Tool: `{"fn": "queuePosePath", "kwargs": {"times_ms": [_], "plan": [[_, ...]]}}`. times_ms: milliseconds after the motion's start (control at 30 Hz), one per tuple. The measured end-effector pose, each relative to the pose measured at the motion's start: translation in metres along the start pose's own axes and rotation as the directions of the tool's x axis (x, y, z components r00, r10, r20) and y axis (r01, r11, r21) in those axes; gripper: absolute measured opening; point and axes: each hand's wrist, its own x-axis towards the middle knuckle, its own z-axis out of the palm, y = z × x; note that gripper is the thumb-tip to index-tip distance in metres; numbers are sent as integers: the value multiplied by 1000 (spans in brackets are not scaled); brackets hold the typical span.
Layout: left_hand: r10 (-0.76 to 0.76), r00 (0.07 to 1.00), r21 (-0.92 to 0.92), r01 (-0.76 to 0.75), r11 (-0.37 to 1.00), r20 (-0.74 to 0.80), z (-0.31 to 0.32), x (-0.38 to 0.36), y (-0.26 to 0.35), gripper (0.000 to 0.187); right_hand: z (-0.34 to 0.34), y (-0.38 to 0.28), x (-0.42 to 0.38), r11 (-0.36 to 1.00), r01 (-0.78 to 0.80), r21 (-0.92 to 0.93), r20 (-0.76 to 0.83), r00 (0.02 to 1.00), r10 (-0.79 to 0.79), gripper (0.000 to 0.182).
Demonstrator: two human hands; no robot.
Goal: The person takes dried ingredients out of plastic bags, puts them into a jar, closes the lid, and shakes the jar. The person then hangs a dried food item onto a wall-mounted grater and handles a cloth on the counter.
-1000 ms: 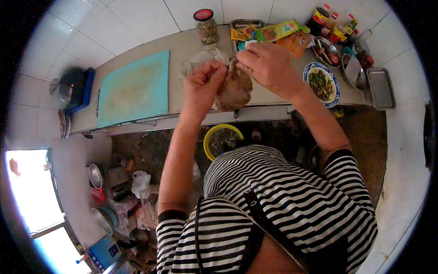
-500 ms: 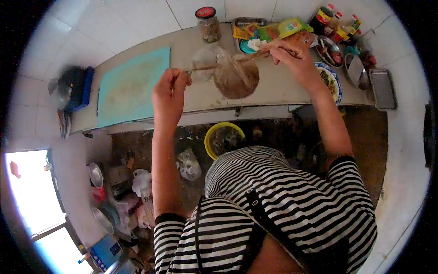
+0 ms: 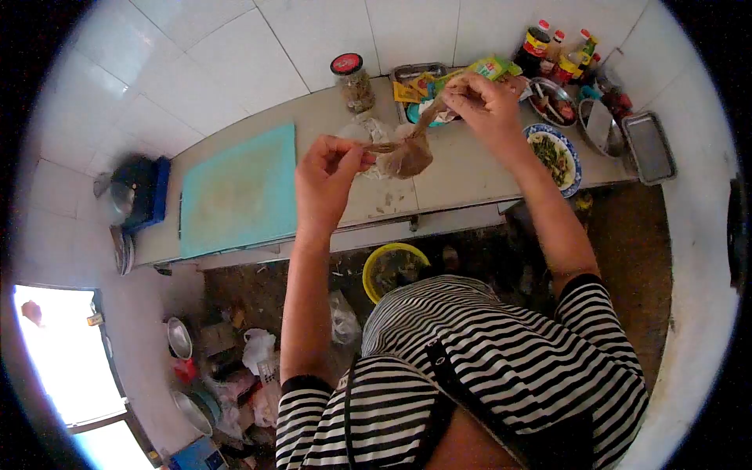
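A thin plastic bag with brownish contents hangs in the air above the counter, stretched between my two hands. My left hand pinches one twisted end of it. My right hand pinches the other end, higher and farther right. The bag's full part sags between them; what is inside cannot be made out. Behind it, a crumpled clear plastic bag lies on the counter, partly hidden. A glass jar with a red lid stands at the wall behind.
Left on the counter lies a turquoise cutting board. To the right are a patterned bowl of food, metal trays and sauce bottles. A yellow-rimmed basin sits on the floor below.
The bag's full part now looks smaller and more bunched. My hands have come closer together, the left moving right. The camera view has shifted, so the counter sits lower.
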Motion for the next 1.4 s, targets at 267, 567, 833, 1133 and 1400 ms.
{"fn": "queuePosePath", "kwargs": {"times_ms": [267,567,833,1133,1400], "plan": [[-8,1000,-304,7,953,-4,-10,5,-24,3,4,7,5,605,-374,703,228,924,305,19],[-85,982,-828,186,529,167,-6,4,-59,8,29,5,-15,808,-410,423,255,909,328,27],[-158,965,-749,263,608,211,14,-9,-23,44,50,-5,-20,961,-138,239,275,959,70,40],[38,977,-609,100,787,210,25,-3,-8,53,62,-28,-12,988,96,-119,126,989,-81,38],[94,980,-317,-35,948,173,30,70,2,47,-17,-52,71,987,105,-123,508,861,-28,29]]}}
